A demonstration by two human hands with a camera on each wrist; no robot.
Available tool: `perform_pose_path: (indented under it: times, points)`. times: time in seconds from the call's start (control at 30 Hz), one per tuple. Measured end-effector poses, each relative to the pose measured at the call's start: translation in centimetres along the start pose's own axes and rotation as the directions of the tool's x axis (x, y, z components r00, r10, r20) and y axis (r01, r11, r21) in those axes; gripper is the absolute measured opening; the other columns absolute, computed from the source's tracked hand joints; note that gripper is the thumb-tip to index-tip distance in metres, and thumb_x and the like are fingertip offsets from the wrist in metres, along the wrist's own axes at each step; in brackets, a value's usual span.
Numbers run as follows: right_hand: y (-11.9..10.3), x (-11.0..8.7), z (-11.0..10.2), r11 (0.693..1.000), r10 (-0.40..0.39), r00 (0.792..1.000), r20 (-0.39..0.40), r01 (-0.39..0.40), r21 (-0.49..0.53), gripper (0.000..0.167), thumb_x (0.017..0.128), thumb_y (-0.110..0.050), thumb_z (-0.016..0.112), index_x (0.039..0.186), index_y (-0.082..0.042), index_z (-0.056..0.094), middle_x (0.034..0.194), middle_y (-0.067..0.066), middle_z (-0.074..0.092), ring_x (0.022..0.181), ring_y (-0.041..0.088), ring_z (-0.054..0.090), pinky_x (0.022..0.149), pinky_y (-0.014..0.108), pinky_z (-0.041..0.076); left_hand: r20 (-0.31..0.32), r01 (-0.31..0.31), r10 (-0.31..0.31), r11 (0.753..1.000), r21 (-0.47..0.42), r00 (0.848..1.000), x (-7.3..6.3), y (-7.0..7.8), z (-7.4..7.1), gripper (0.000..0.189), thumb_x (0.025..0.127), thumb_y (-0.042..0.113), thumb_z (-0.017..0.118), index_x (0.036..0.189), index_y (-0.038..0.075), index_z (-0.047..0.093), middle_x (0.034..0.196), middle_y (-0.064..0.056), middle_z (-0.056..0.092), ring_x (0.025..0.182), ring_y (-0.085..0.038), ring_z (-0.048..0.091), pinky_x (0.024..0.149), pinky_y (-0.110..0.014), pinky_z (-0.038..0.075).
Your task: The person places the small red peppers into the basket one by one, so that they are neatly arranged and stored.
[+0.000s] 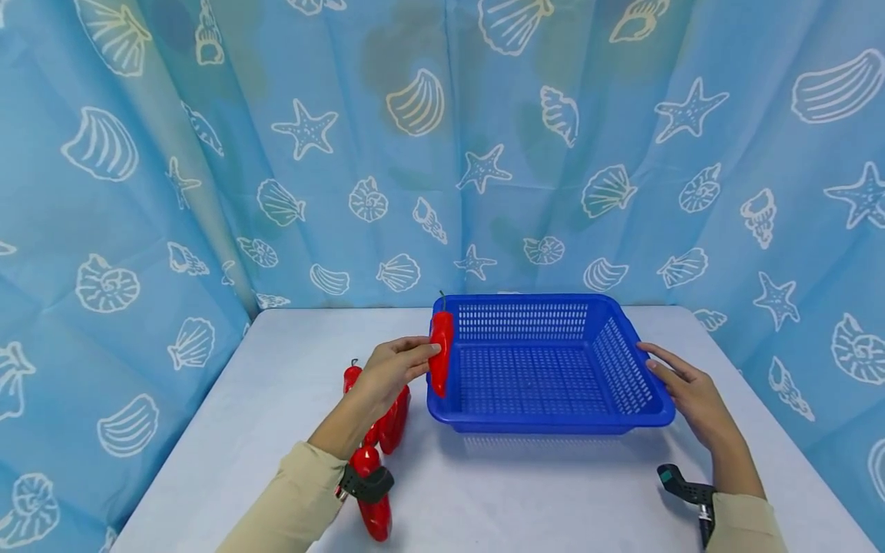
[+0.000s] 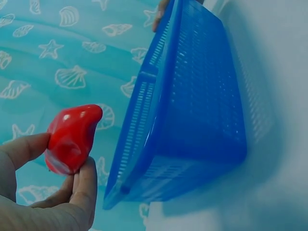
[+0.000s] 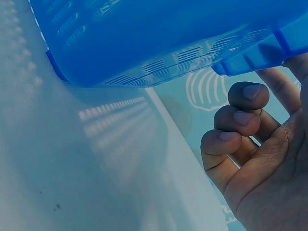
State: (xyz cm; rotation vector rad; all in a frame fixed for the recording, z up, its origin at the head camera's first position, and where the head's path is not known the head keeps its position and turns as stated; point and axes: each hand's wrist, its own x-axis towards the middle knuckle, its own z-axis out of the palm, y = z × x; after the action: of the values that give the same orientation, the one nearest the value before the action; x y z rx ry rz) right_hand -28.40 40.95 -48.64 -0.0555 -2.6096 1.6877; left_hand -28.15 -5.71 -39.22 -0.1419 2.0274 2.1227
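- Beige sleeves (image 1: pixel 283 503) reach in from the bottom edge, a black wrist device (image 1: pixel 366 484) strapped at the left cuff and another at the right.
- Left hand (image 1: pixel 390 369) pinches a red pepper (image 1: pixel 441 353) between thumb and fingers, its green stem pointing up; the head view sets it across the basket's left rim, while the left wrist view shows it apart from the basket.
- Right hand (image 1: pixel 694 392) grips the basket's right rim with thumb and forefinger, the other three fingers loosely bent below.
- Blue plastic basket (image 1: pixel 546 423), slotted and rectangular, stands between the hands on a white table (image 1: pixel 553 499).
- More red peppers (image 1: pixel 396 421) lie on the table around the left forearm, partly hidden by it.
- Blue curtains (image 1: pixel 442 177) printed with shells and starfish hang behind.
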Motion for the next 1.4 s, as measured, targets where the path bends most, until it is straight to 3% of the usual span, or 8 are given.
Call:
perform_pose_path:
  times: [0.27,0.53,1.4]
  points:
    - [-0.3,0.1,0.3,1.000,-0.004,1.000,0.014,0.004,0.027,0.066,0.100,-0.057,0.048,0.157,-0.026,0.035,0.161,0.024,0.022,0.139,0.054,0.030,0.104,0.071,0.032,-0.002,0.035,-0.035,0.999,0.009,0.999,0.4,0.1,1.3,0.050,0.091,0.023,0.076,0.133,0.005,0.059,0.125,-0.013,0.063,0.111,-0.023,0.064,0.097,-0.035,0.052]
    - [-0.4,-0.1,0.3,0.999,-0.002,1.000,0.013,0.001,0.033,0.066,0.100,-0.057,0.048,0.157,-0.027,0.035,0.161,0.024,0.023,0.139,0.053,0.031,0.104,0.070,0.032,0.063,0.017,-0.016,1.000,-0.012,0.998,0.7,0.1,2.8,0.047,0.093,0.022,0.073,0.132,0.001,0.057,0.126,-0.015,0.061,0.114,-0.026,0.062,0.104,-0.041,0.047]
    - [-0.1,-0.2,-0.1,0.999,0.008,1.000,0.004,-0.008,0.034,0.067,0.099,-0.059,0.049,0.156,-0.027,0.036,0.161,0.023,0.023,0.139,0.053,0.031,0.104,0.071,0.032,0.084,0.032,-0.034,0.999,0.024,0.996,1.7,-0.9,6.7,0.044,0.091,0.020,0.076,0.127,0.000,0.059,0.120,-0.014,0.063,0.108,-0.026,0.064,0.099,-0.039,0.051]
